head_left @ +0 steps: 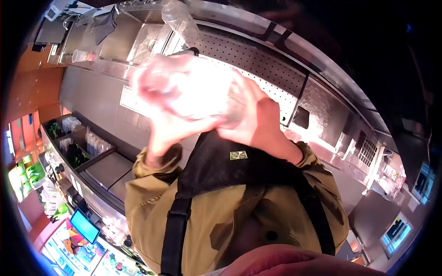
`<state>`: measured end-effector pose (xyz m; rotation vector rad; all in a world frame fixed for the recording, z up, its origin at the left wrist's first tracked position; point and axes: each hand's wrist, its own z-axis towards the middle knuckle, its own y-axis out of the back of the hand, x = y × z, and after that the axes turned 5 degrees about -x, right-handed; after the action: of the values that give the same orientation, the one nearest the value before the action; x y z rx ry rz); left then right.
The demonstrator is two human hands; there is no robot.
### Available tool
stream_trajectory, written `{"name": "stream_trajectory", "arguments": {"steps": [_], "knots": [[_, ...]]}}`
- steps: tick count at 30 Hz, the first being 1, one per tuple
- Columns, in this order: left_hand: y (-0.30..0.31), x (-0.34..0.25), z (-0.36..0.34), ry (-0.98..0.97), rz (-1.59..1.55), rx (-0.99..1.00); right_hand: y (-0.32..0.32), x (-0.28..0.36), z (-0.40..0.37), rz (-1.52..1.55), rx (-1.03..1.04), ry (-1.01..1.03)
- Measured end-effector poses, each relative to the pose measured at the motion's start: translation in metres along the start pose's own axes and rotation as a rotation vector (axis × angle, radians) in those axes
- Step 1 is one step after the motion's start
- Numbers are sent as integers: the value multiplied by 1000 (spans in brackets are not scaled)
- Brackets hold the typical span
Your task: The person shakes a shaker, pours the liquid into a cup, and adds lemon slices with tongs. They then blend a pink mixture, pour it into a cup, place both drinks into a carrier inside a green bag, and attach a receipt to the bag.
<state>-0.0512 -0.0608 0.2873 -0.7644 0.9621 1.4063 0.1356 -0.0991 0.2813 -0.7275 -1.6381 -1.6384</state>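
Clear plastic container sits just above centre frame, held up in front of the chest. It's badly motion-blurred and washed out w/ glare, so I can't tell the contents or whether there's a lid. Left hand grips it from 7 o'clock, fingers curled up under the base and mostly lost in the blur. Right hand presses its side from 3 o'clock, palm flat on it and fingers spread wide. Both wrists come out of olive jacket sleeves. Below the hands, at 6 o'clock, is a black apron w/ a small green badge. Behind the container, towards 1 o'clock, runs a perforated steel drain board. At 12 o'clock a second clear bottle is partly cut off by the frame edge. A steel sink lies at 11 o'clock, w/ a small plastic cup further out at 10. Condiment bins at 9 o'clock and a lit screen at 8; the contents of both are too small to read.
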Motion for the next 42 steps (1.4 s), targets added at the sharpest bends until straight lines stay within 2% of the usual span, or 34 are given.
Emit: {"name": "stream_trajectory", "arguments": {"steps": [1, 2, 3, 5, 6, 7, 8, 10, 12, 13, 15, 17, 19, 20, 21, 23, 25, 26, 27, 28, 29, 30, 31, 32, 33, 34, 35, 36, 37, 38, 39, 40, 41, 42], "knots": [[11, -23, 5, 60, 32, -78, 0, 15, 7, 56, 7, 93], [29, -40, 17, 9, 155, -74, 0, 28, 15, 112, 13, 183], [42, -54, 27, -42, 132, -200, 2, 37, 21, 168, 15, 272], [100, -60, 47, -201, 175, -159, 14, 43, 31, 224, 5, 386], [131, -61, 60, -248, 232, -188, 16, 39, 34, 220, -99, 424], [174, -65, 84, -126, 472, -150, 15, 24, 33, 214, -204, 463], [212, -44, 102, -239, 673, -221, 25, 8, 35, 173, -191, 438], [243, 19, 140, -424, 915, -323, 15, -28, 24, 171, -302, 225], [254, 94, 171, -451, 993, -308, 5, -49, 1, -51, -228, 76], [270, 136, 187, -407, 1036, -272, -6, -49, -6, -213, -172, 17], [309, 241, 222, -302, 1003, 20, -36, -41, -7, -270, -74, -144], [322, 330, 223, -300, 1160, 59, -62, -32, 6, -336, -28, -169], [318, 381, 214, -121, 1119, 37, -78, -34, 24, -415, -42, -93], [323, 411, 211, -86, 1065, 40, -82, -37, 31, -428, -8, -127], [322, 429, 205, 25, 1024, 51, -82, -41, 35, -445, 32, -162], [306, 443, 193, 390, 1244, -6, -83, -43, 34, -492, 76, -180], [307, 446, 185, 512, 1145, -27, -83, -50, 37, -533, 94, -108], [315, 443, 178, 462, 1073, -18, -81, -50, 39, -513, 110, -131], [333, 446, 166, 188, 997, -35, -80, -47, 40, -525, 109, -127], [347, 433, 154, 45, 950, -31, -80, -45, 42, -559, 134, -142], [364, 428, 136, -138, 885, -88, -81, -42, 43, -576, 125, -138], [369, 393, 110, -115, 856, -154, -80, -32, 47, -568, 143, -126], [381, 380, 81, 21, 795, -240, -81, -19, 53, -600, 164, -110], [403, 372, 48, -31, 813, -260, -83, 1, 59, -629, 186, -60], [414, 364, 6, 46, 813, -382, -83, 16, 67, -671, 210, -7], [422, 355, -39, 221, 632, -475, -87, 31, 72, -635, 243, 21], [434, 342, -90, 303, 484, -498, -89, 48, 78, -634, 287, 86], [442, 345, -152, 357, 493, -624, -95, 70, 83, -635, 324, 147], [454, 341, -219, 367, 606, -529, -101, 94, 89, -628, 375, 193], [451, 314, -275, 812, 694, -510, -110, 113, 94, -647, 415, 276], [446, 310, -352, 924, 787, -518, -120, 139, 98, -658, 471, 326], [449, 322, -443, 1140, 584, -513, -135, 171, 101, -653, 517, 394], [444, 385, -568, 1267, 961, -111, -154, 199, 104, -649, 567, 464], [422, 335, -613, 1455, 770, -157, -174, 224, 106, -638, 610, 536]]}}
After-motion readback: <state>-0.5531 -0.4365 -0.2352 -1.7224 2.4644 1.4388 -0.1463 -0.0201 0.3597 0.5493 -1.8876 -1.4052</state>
